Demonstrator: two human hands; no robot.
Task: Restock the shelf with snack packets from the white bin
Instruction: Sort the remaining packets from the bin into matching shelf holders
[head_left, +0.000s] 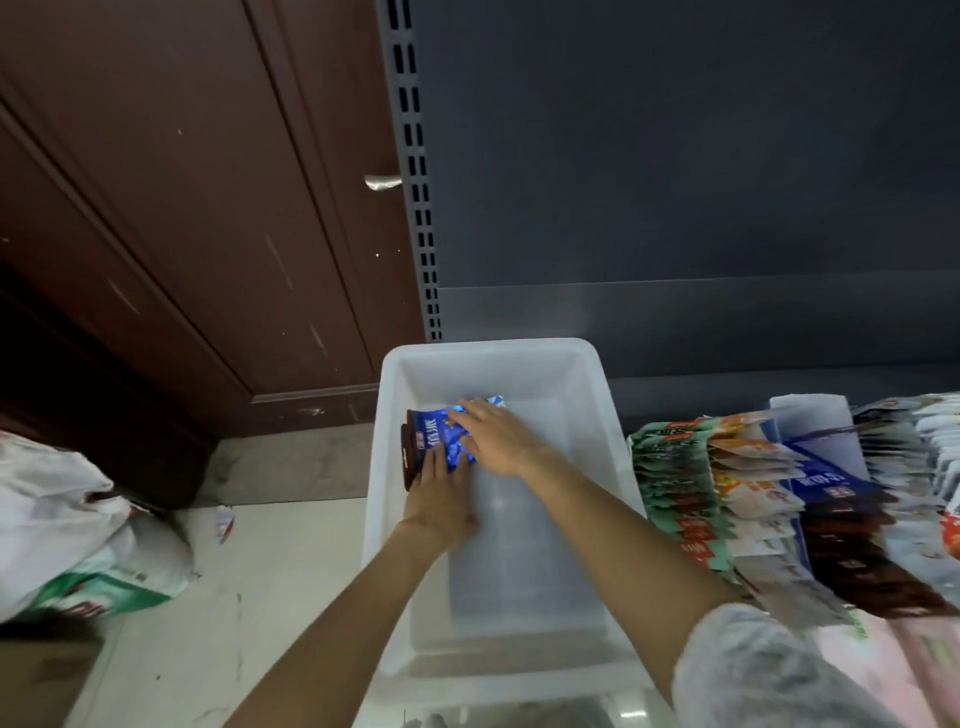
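Down in the white bin (597, 410) both hands meet on a small stack of snack packets (439, 441), blue ones on top with brown edges showing at the stack's far-left side. Well left of the grip, white sacks (78, 525) slump on the floor before a brown wooden door (182, 208). The left hand (441, 501) lies flat on the near end of the stack, fingers straight and spread. The right hand (496, 439) covers the far end from the other side, fingers relaxed and pressing down, not curled under. Right of the grip, beyond the bin's wall, rows of packets (737, 493) stand packed on the shelf (675, 322).
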